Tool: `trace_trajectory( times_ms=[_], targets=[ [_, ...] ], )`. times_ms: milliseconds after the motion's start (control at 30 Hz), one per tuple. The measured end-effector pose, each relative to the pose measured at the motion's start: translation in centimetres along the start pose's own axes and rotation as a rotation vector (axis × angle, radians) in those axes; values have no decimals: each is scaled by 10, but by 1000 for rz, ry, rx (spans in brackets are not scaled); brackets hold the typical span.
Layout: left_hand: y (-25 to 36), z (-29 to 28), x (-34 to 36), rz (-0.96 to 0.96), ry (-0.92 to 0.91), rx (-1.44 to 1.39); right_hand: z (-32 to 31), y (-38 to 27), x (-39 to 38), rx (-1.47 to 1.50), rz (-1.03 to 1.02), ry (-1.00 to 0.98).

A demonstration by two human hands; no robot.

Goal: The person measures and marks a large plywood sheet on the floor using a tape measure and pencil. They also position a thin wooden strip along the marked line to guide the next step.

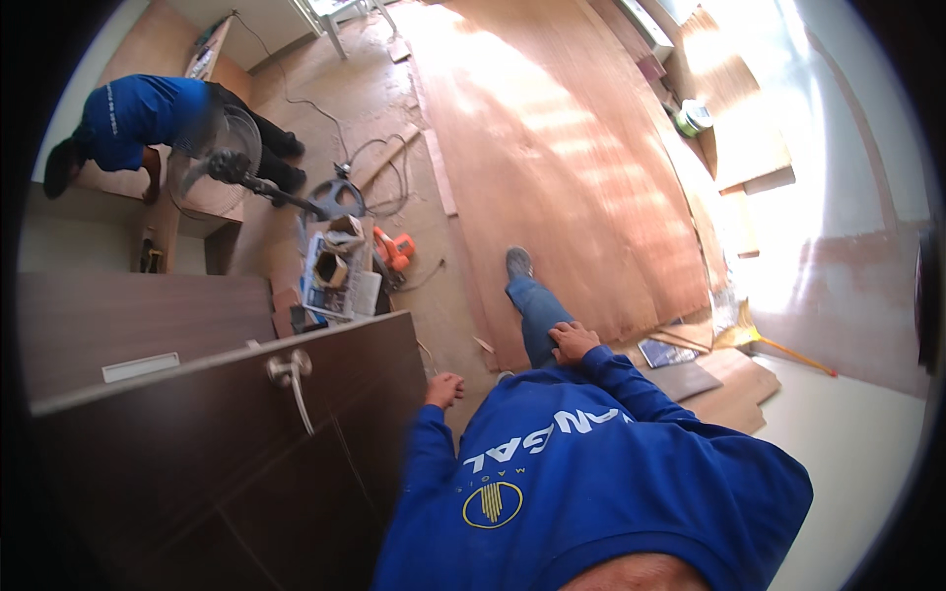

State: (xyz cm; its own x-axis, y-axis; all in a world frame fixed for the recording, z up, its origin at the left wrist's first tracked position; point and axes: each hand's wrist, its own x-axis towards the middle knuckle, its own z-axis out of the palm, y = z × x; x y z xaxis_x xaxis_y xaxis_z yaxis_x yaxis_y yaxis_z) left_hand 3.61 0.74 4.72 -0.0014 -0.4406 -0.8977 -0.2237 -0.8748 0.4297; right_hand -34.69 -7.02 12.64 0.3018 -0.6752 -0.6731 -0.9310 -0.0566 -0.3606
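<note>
My left hand (445, 390) hangs beside the edge of a dark brown door (227, 443), its fingers curled in and nothing seen in them. Against my jeans at the right thigh rests my right hand (573, 343), fingers stretched out and apart, holding nothing. My jeans leg (539, 313) reaches forward, and its grey shoe (518, 262) stands on a large reddish plywood sheet (581, 197). A metal lever handle (292, 379) is fixed to the door on my left.
A co-worker (148, 118) in blue bends over a cabinet at far left. Nearby stand a fan (222, 163), a cluttered small table (335, 276) and an orange power tool (394, 249) with cords. At right lie board offcuts (729, 389), a yellow broom (744, 333) and a tub (694, 118).
</note>
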Motion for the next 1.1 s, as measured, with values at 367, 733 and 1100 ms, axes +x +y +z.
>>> trace_trajectory(
  times_ms=[367, 733, 1100],
  targets=[
    [200, -78, 31, -32, 264, -212, -147, 61, 192, 62, -136, -208],
    [280, -158, 116, -264, 140, -293, -245, 39, 357, 393, 10, -380],
    [451, -385, 266, 165, 104, -59, -532, -175, 480, 279, -37, -165]
  ],
)
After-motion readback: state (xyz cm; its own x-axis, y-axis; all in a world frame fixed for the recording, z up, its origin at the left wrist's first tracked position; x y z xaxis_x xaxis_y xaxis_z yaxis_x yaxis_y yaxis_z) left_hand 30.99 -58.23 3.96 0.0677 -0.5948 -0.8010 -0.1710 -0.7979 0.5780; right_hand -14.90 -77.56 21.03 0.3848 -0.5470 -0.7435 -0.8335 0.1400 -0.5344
